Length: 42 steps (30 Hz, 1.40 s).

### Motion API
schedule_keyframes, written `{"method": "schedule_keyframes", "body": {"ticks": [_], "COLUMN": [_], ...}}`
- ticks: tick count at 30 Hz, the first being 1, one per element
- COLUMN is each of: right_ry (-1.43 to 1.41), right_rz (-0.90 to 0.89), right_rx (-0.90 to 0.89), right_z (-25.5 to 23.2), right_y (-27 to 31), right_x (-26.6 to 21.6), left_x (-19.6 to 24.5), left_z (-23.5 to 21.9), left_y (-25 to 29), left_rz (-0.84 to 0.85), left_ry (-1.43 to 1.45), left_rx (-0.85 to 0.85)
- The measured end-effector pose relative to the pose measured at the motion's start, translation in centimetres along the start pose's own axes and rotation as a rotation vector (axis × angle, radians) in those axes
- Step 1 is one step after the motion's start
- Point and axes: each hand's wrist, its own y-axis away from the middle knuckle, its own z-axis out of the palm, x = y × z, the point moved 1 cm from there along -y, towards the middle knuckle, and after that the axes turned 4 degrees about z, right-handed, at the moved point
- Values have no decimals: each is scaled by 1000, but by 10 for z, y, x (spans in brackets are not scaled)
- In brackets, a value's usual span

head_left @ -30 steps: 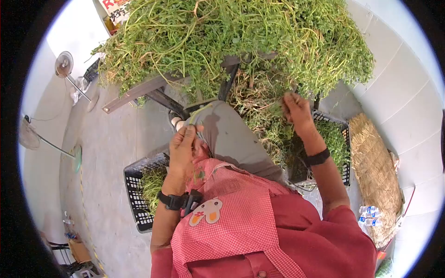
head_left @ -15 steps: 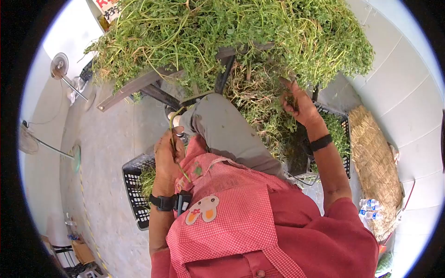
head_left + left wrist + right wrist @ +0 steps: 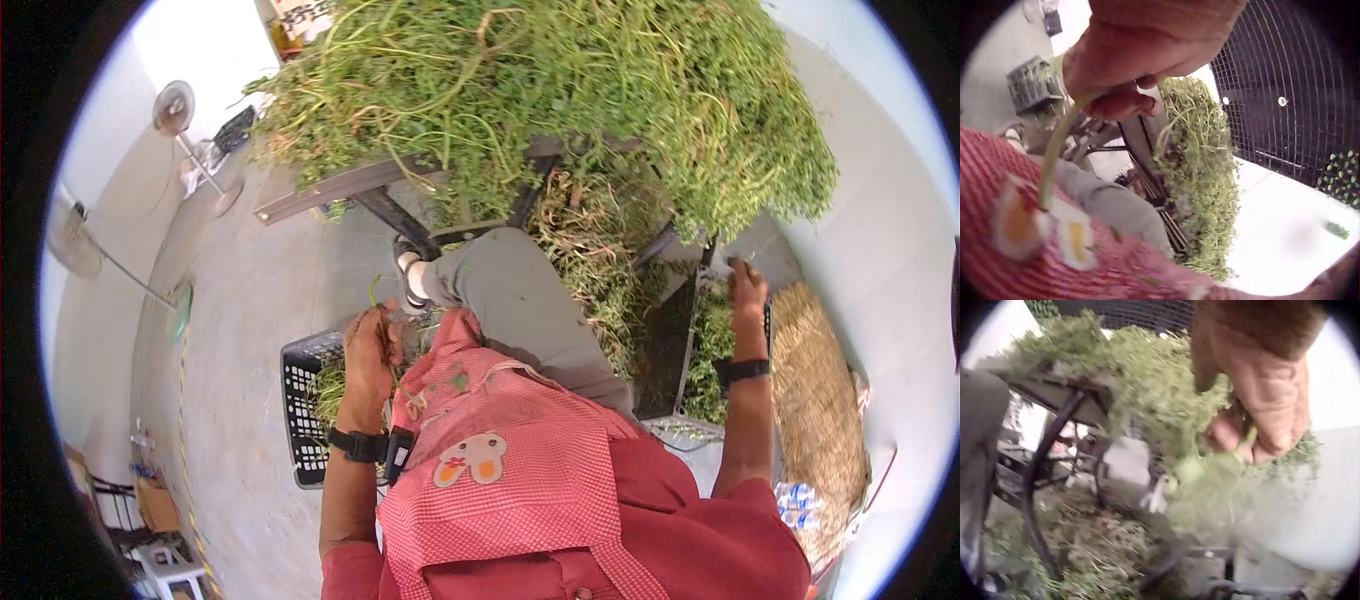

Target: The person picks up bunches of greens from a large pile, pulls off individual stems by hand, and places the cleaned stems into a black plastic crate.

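A seated person sorts greens. The left hand [image 3: 372, 345] pinches one green stem [image 3: 1054, 150] above a black crate [image 3: 300, 400] by the knee. The right hand [image 3: 746, 290] clamps a sprig [image 3: 1241, 447] over a second crate [image 3: 700, 300], below the heaped counter [image 3: 340, 188]. Both pieces look ready to be dropped in next.

A long green stem [image 3: 1054, 153] hangs downward, pinched at its top.
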Motion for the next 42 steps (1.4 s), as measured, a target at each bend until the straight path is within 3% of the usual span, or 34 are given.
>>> {"method": "schedule_keyframes", "body": {"ticks": [1, 2, 3, 5, 7, 8, 10, 11, 13, 15, 16, 18, 20, 27, 29, 35, 37, 39, 41, 42], "right_ry": [235, 433, 926, 904, 567, 564, 230, 277, 320, 291, 261, 276, 320, 240, 104, 172, 218, 294, 541, 538], "right_rz": [-5, -194, -688, -731, -208, -221, 278, 159, 9, -74, -123, -297, -575, -555, -475, -479, -483, -515, -899, -901], "right_rx": [81, 90, 254, 190, 35, 29, -96, -193, -359, -506, -577, -754, -772, -771, -740, -696, -607, -591, -225, -227], "right_z": [-9, -32, -69, -90, -93, -81, -36, -10, 46, 101, 126, 169, 205, 264, 271, 288, 291, 298, 308, 310], "right_y": [20, -9, -57, -70, -79, -75, -40, -21, 9, 30, 42, 70, 91, 131, 139, 127, 140, 142, 139, 140], "right_x": [-25, 0, 53, 80, 97, 86, 58, 42, 14, -13, -25, -61, -84, -150, -163, -150, -150, -148, -143, -146], "left_x": [-1, -3, -7, -21, -35, -44, -71, -76, -58, -58, -47, -62, -67, -63, -58, -59, -58, -52, -42, -36], "left_z": [-11, -24, -43, -94, -144, -168, -218, -230, -210, -197, -173, -161, -139, -78, -69, -58, -52, -42, -28, -20], "left_y": [2, 4, 3, -1, 0, 0, 0, -1, 12, 14, 14, -2, -6, -11, -9, -7, -6, -10, -16, -20], "left_rz": [22, 9, 20, -5, -24, -51, -37, -33, -127, -73, -91, -110, -104, -111, -111, -124, -138, -125, -109, -82], "left_ry": [-40, -7, 0, -50, -184, -325, -413, -511, -477, -286, -223, -160, -16, 5, -5, 30, -9, -34, -61, -72], "left_rx": [44, 115, 123, 203, 317, 418, 492, 558, 594, 402, 410, 355, 250, 86, 58, -50, -51, -68, -85, -97]}}
